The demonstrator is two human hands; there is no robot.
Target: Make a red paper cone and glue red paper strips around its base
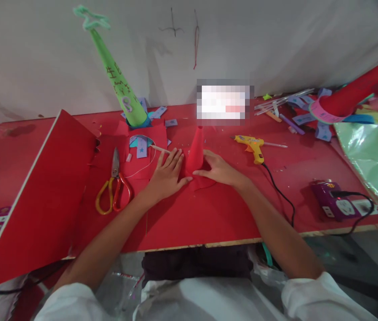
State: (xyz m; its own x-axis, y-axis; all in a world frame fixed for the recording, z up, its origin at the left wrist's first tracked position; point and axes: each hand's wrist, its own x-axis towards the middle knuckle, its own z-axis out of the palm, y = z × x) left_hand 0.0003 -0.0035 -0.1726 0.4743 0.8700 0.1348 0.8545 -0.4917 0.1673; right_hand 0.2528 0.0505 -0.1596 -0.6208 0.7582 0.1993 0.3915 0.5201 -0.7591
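Note:
A small red paper cone [197,151] stands upright on a flat piece of red paper on the red table. My right hand [220,169] curves round the right side of its base, thumb in front and fingers behind. Left of the cone, my left hand [168,174] lies flat, palm down, with its fingers stretched out. A thin pale stick [159,149] reaches to its fingertips; whether it touches them I cannot tell. Scissors [114,183] with one yellow and one orange-red handle lie to the left. A yellow glue gun [252,145] with a clear stick lies to the right.
A tall green paper cone [118,80] with a fuzzy star on top stands at the back left. A red divider board [41,191] rises at left. Right are a purple power box [334,200], a black cord and a red cone [359,87]. Blue paper strips [141,148] lie about.

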